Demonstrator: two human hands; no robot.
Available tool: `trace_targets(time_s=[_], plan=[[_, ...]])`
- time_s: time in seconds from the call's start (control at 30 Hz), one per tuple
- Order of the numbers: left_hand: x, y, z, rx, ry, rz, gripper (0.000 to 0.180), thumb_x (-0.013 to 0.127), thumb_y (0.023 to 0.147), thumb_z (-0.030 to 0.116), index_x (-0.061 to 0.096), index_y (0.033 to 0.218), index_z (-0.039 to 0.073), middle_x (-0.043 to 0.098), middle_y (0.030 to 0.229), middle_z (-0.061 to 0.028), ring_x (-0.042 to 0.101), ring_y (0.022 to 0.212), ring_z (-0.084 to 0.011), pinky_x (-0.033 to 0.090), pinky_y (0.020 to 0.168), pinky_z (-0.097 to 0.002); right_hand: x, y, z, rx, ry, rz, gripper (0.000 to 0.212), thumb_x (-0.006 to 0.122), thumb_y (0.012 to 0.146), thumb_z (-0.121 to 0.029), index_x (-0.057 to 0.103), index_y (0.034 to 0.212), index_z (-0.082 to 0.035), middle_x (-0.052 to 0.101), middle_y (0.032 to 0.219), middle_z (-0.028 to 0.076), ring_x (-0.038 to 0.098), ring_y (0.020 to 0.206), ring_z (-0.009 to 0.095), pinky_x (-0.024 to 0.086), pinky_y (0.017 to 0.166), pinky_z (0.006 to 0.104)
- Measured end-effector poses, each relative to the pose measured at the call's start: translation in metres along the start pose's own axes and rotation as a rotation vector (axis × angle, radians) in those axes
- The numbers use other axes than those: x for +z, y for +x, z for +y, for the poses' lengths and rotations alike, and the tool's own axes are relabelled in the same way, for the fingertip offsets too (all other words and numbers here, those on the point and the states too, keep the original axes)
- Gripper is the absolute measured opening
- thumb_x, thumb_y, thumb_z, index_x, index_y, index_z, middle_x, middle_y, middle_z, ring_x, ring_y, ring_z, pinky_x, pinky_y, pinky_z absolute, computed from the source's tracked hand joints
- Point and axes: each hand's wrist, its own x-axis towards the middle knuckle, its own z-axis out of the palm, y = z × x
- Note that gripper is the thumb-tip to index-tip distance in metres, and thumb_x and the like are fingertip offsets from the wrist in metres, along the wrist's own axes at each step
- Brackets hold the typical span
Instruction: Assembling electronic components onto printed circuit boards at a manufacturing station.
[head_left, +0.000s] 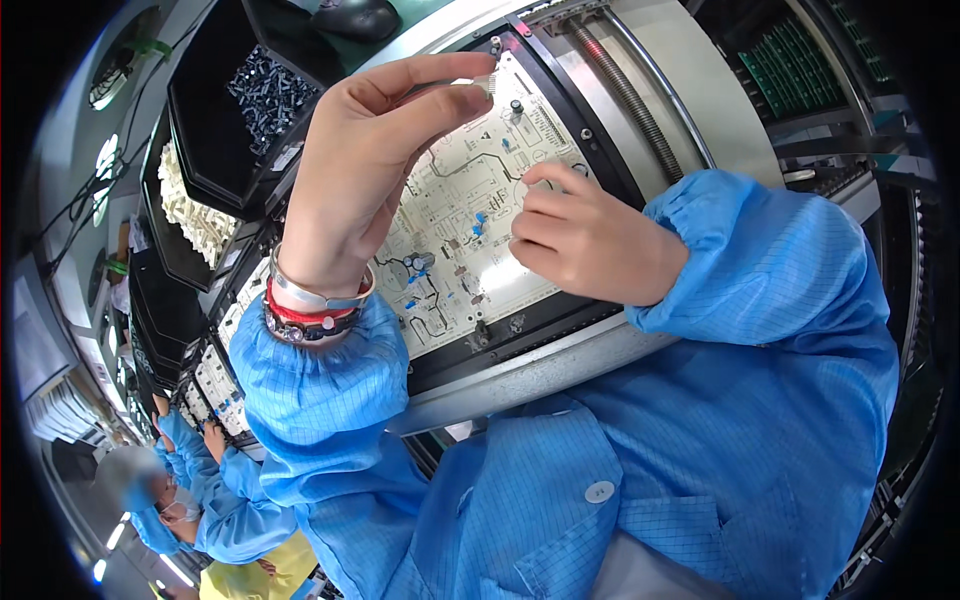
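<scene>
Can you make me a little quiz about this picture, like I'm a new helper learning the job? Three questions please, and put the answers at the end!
1. Pick one. The left hand pinches a pale part. What is around its wrist?
A) a watch
B) bracelets
C) a rubber glove cuff

2. True or false? The white parts and the dark parts lie in separate black trays.

3. Fill in the missing word. The right hand is over a white circuit ____.

Key:
1. B
2. True
3. board
</scene>
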Motion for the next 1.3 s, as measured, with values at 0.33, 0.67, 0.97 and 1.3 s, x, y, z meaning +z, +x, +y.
trace_targets(time_s=[0.33, 0.67, 0.97, 1.3], plan=[[0.006, 0.012, -0.01, -0.003, 0.0, -0.009, 0.027, 0.056, 0.088, 0.003, 0.061, 0.113, -0.006, 0.062, 0.116, -0.0144, 0.061, 0.104, -0.0181, 0.045, 0.099, -0.0284, 0.004, -0.002, -0.001, 0.079, 0.061, -0.039, 0.015, 0.061, 0.069, -0.008, 0.062, 0.081, -0.001, 0.054, 0.081, 0.005, 0.054, 0.086, 0.02, 0.04, 0.098, 0.0407], [0.001, 0.005, -0.01, -0.084, -0.222, 0.051, 0.022, 0.065, 0.082, 0.002, 0.063, 0.102, -0.007, 0.066, 0.087, -0.008, 0.063, 0.076, -0.0102, 0.05, 0.068, -0.0191, 0.003, 0.008, -0.003, 0.178, 0.243, -0.018, 0.014, 0.069, 0.071, -0.002, 0.063, 0.083, -0.004, 0.059, 0.081, 0.004, 0.056, 0.084, 0.02, 0.04, 0.096, 0.0408], [-0.006, -0.004, -0.012, -0.11, -0.3, 0.022, 0.022, 0.064, 0.083, 0.002, 0.062, 0.103, -0.007, 0.066, 0.086, -0.008, 0.063, 0.073, -0.0104, 0.051, 0.064, -0.0199, 0.008, 0.01, -0.007, 0.155, 0.186, -0.059, 0.014, 0.07, 0.07, -0.002, 0.063, 0.082, -0.003, 0.058, 0.081, 0.005, 0.055, 0.086, 0.022, 0.04, 0.094, 0.0403], [0.003, 0.002, -0.009, -0.091, -0.327, 0.004, 0.021, 0.065, 0.082, 0.002, 0.062, 0.102, -0.006, 0.066, 0.086, -0.0072, 0.063, 0.074, -0.0106, 0.051, 0.066, -0.0201, 0.005, 0.013, -0.012, 0.051, 0.076, -0.097, 0.01, 0.066, 0.072, -0.005, 0.064, 0.081, -0.001, 0.058, 0.083, 0.004, 0.054, 0.086, 0.019, 0.039, 0.097, 0.0447]])
